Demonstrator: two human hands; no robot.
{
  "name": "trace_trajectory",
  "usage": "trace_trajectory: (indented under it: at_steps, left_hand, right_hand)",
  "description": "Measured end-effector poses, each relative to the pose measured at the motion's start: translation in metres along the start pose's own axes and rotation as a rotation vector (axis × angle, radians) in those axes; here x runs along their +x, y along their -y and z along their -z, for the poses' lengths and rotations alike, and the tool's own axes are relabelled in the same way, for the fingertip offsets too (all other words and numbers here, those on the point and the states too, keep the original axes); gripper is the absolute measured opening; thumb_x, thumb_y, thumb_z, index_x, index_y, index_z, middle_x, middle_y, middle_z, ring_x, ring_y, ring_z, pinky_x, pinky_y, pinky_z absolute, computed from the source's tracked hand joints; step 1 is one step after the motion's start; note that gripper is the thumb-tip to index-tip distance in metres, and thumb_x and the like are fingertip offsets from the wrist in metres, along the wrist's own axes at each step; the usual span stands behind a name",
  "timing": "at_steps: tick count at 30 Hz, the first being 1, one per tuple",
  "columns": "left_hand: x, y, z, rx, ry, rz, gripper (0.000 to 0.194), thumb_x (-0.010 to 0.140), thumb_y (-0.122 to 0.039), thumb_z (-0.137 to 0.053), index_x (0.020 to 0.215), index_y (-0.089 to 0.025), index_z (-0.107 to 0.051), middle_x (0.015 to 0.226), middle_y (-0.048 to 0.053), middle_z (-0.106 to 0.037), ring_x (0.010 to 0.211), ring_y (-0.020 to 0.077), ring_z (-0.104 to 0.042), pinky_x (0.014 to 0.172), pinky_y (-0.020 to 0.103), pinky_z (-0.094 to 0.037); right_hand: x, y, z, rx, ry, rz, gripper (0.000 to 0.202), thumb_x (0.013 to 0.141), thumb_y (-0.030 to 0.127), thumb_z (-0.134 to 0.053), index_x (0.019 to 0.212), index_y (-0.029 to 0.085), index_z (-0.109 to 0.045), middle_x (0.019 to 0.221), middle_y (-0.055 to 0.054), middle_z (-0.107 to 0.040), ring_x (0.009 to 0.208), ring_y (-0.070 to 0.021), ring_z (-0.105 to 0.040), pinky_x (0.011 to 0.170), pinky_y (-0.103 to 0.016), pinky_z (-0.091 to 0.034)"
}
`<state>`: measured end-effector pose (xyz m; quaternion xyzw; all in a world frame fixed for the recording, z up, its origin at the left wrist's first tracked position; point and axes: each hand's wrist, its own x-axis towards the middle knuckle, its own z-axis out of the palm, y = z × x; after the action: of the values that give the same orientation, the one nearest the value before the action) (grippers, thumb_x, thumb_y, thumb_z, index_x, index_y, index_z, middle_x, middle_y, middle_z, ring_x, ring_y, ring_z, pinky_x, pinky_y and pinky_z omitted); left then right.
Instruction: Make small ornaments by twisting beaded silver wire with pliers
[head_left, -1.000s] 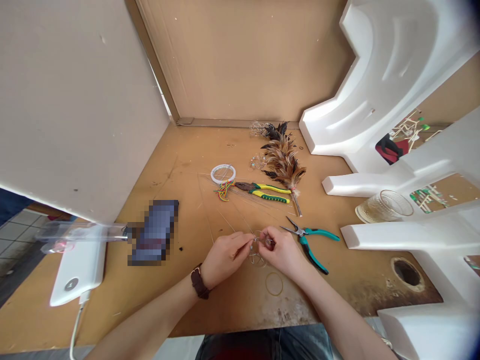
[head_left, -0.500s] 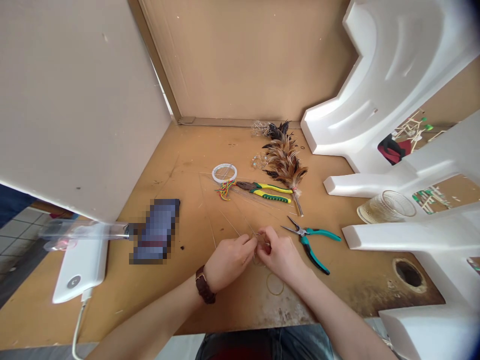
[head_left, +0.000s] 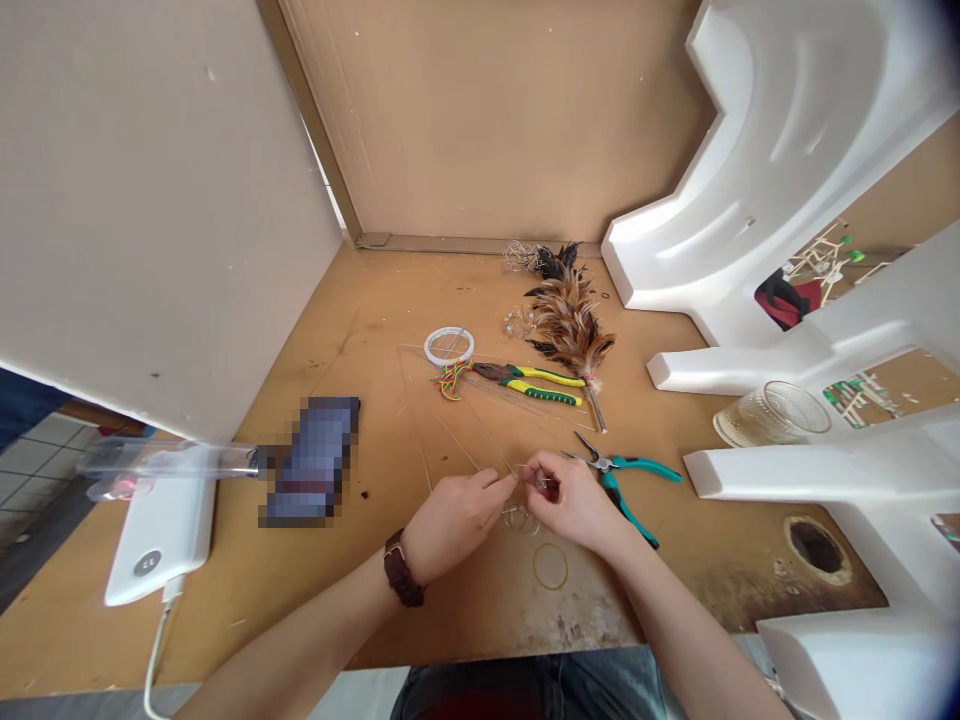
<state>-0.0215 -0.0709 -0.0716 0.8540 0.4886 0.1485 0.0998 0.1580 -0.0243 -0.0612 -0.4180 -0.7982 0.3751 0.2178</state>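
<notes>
I had the thumb and forefinger of my left hand (head_left: 454,522) pinched together on a fine strand of the wirework (head_left: 519,519), and the fingers of my right hand (head_left: 574,497) curled in and closed on its other side, something small glinting inside them. Its thin round loops hung just under my fingertips, between the two hands; exactly where each tip gripped was too fine to tell. I judged it nearly weightless, springy rather than soft, a little slippery, and easily bent out of round, so the best hold seemed a light pinch right where strands crossed, not out on the open curves.

Just nearer my body than my fingers lay a thin yellowish ring (head_left: 550,567), flat on the worn, stained wooden table (head_left: 390,610). Just beyond my right fingers, to the right, the teal-handled pliers (head_left: 646,468) lay spread, smooth-gripped with slim metal noses. Farther ahead were the yellow-and-green pliers (head_left: 551,398), their handles ribbed, and touching their darker head some bright twisted threads (head_left: 452,378), soft and frayed-looking, beside a smooth white ring (head_left: 428,346). Farthest, ahead and slightly right, lay the feather duster (head_left: 568,312), brown and black, fluffy around its thin stick.
</notes>
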Motion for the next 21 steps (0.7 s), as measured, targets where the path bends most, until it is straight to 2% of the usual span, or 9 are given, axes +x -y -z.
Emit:
trace_trajectory:
  at_steps: [4,9,12,16,18,21]
  left_hand:
    - [0.001,0.001,0.001,-0.126,-0.034,0.032,0.026,0.088,-0.016,-0.037,0.105,-0.018,-0.057,0.078,0.004,-0.062,0.067,0.0138,-0.058,0.06,0.023,-0.044]
    - [0.004,0.0,0.005,-0.462,-0.094,0.145,0.018,0.088,-0.021,-0.042,0.087,-0.018,-0.06,0.074,0.001,-0.059,0.068,0.0118,-0.054,0.063,0.021,-0.041]
    - [0.005,-0.001,0.008,-0.63,-0.116,0.164,0.018,0.087,-0.024,-0.045,0.082,-0.018,-0.06,0.076,0.002,-0.055,0.068,0.0117,-0.051,0.063,0.022,-0.042]
    - [0.007,0.003,0.009,-0.787,-0.198,0.207,0.017,0.084,-0.029,-0.051,0.08,-0.018,-0.063,0.091,0.006,-0.056,0.089,0.0164,-0.053,0.084,0.03,-0.041]
    - [0.008,0.006,0.008,-0.929,-0.198,0.237,0.018,0.084,-0.031,-0.052,0.079,-0.018,-0.064,0.097,0.007,-0.057,0.096,0.0183,-0.052,0.09,0.033,-0.038]
    - [0.009,0.008,0.005,-1.257,-0.144,0.32,0.022,0.084,-0.033,-0.051,0.08,-0.016,-0.064,0.095,0.008,-0.061,0.089,0.0175,-0.056,0.083,0.031,-0.042]
  right_hand:
    - [0.001,-0.001,0.0,0.016,-0.001,-0.014,0.008,0.067,0.013,-0.05,0.07,0.02,-0.051,0.054,0.006,-0.048,0.048,-0.0085,-0.042,0.048,-0.02,-0.033]
    - [0.003,-0.011,0.0,0.131,0.025,-0.066,0.007,0.067,0.014,-0.048,0.07,0.02,-0.051,0.054,0.006,-0.047,0.048,-0.0082,-0.04,0.047,-0.02,-0.031]
    - [0.005,-0.017,-0.001,0.275,0.058,-0.113,0.01,0.065,0.013,-0.047,0.071,0.02,-0.05,0.052,0.007,-0.041,0.047,-0.0076,-0.036,0.046,-0.019,-0.029]
    - [0.007,-0.019,0.0,0.468,0.116,-0.159,0.014,0.063,0.012,-0.044,0.072,0.019,-0.051,0.053,0.008,-0.042,0.046,-0.0072,-0.038,0.046,-0.019,-0.029]
    - [0.007,-0.017,0.0,0.564,0.151,-0.177,0.015,0.062,0.013,-0.044,0.073,0.019,-0.051,0.054,0.007,-0.046,0.047,-0.0075,-0.043,0.047,-0.02,-0.032]
    - [0.008,-0.014,0.001,0.679,0.188,-0.199,0.017,0.061,0.014,-0.044,0.075,0.019,-0.051,0.053,0.006,-0.051,0.046,-0.0078,-0.046,0.046,-0.02,-0.033]
